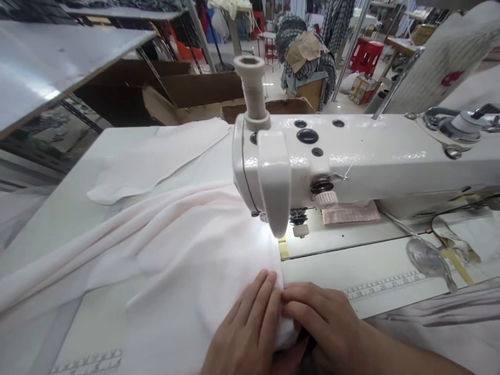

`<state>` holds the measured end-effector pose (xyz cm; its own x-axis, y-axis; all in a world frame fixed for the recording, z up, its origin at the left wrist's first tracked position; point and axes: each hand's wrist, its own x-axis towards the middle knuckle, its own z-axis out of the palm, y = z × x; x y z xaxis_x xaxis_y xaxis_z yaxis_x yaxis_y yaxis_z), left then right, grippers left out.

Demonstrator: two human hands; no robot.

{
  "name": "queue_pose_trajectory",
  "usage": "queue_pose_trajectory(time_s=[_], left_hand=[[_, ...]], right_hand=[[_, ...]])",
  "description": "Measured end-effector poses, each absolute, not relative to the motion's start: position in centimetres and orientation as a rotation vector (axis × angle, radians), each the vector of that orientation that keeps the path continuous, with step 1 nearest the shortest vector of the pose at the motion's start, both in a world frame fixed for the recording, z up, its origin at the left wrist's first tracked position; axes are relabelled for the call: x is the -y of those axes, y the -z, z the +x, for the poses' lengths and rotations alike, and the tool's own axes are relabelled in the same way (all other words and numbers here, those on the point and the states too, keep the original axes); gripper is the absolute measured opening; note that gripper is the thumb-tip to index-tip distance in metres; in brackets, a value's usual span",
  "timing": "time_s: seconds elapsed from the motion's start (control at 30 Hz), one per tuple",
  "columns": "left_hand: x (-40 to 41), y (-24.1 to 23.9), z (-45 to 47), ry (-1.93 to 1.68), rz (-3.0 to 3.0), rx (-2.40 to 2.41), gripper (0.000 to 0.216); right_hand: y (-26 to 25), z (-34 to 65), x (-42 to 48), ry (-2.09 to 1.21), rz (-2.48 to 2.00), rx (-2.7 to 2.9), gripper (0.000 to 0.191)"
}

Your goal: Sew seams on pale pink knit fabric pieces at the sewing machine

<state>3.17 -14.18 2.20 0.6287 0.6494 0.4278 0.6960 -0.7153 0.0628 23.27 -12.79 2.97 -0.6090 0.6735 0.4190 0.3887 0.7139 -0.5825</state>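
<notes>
In a garment workroom, the white tabletop carries pale pink fabric, heaped left of and just before the sewing machine; the left hand and right hand press a fold at its near edge, fingers extended, unclenched; no finished seam shows.

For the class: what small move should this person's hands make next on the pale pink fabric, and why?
Probably smooth the fold flat toward the presser foot of the sewing machine: the left hand and right hand are pressing a bunched edge of the pale pink fabric just in front of it, and loose folds spread beside them.
</notes>
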Motion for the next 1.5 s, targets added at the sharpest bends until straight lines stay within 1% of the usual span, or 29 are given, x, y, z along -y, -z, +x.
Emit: queue_pose_trajectory(time_s=[0.1, 0.2, 0.3, 0.4, 0.5, 0.6, 0.7, 0.8, 0.9, 0.93, 1.0, 1.03, 1.1, 1.23, 1.5], left_hand=[[14.6, -1.7, 4.7, 0.689, -2.482, 1.354, 0.031], [14.4, -1.5, 5.0, 0.801, -2.445, 1.441, 0.030], [14.2, -1.7, 4.5, 0.924, -2.528, 1.352, 0.029], [14.0, -1.8, 4.1, 0.958, -2.583, 1.319, 0.032], [14.0, -1.7, 4.0, 0.913, -2.588, 1.282, 0.031], [13.6, -2.4, 3.4, 0.796, -2.641, 1.199, 0.026], [12.1, -3.8, 2.1, 0.702, -2.883, 1.105, 0.023], [10.1, -4.5, 1.2, 0.694, -3.103, 1.057, 0.024], [8.3, -3.3, 1.0, 0.823, -3.007, 1.165, 0.029], [7.9, -2.6, 1.0, 0.820, -2.934, 1.204, 0.032], [7.1, -1.6, 1.0, 0.704, -2.837, 1.219, 0.040], [6.9, -1.2, 1.0, 0.627, -2.833, 1.192, 0.043], [6.9, -1.1, 0.9, 0.552, -2.863, 1.112, 0.042], [8.0, -1.8, 0.8, 0.665, -2.896, 0.961, 0.032], [8.9, -2.5, 0.2, 0.641, -2.958, 0.883, 0.032]], right_hand=[[-2.5, 22.3, 13.3, -0.551, -0.821, 2.117, 0.038], [-2.2, 21.6, 13.9, -0.462, -0.881, 2.086, 0.038], [-2.1, 21.3, 14.3, -0.452, -0.923, 2.068, 0.035], [-2.0, 21.1, 14.5, -0.425, -0.931, 2.062, 0.035], [-2.0, 21.1, 14.6, -0.394, -0.961, 2.106, 0.036], [-2.2, 21.7, 14.5, -0.334, -0.955, 2.214, 0.031], [-2.6, 22.8, 13.9, -0.232, -0.877, 2.421, 0.026], [-3.1, 23.8, 13.0, -0.087, -0.743, 2.587, 0.024], [-3.5, 24.2, 12.2, 0.039, -0.596, 2.703, 0.028], [-3.5, 24.2, 12.1, 0.080, -0.550, 2.737, 0.029], [-3.4, 24.1, 12.0, 0.173, -0.473, 2.776, 0.027], [-3.3, 24.0, 12.0, 0.215, -0.452, 2.779, 0.026], [-3.0, 23.7, 12.2, 0.259, -0.431, 2.776, 0.024], [-2.3, 23.4, 12.4, 0.309, -0.476, 2.704, 0.023], [-0.6, 22.5, 12.4, 0.350, -0.582, 2.519, 0.033]])
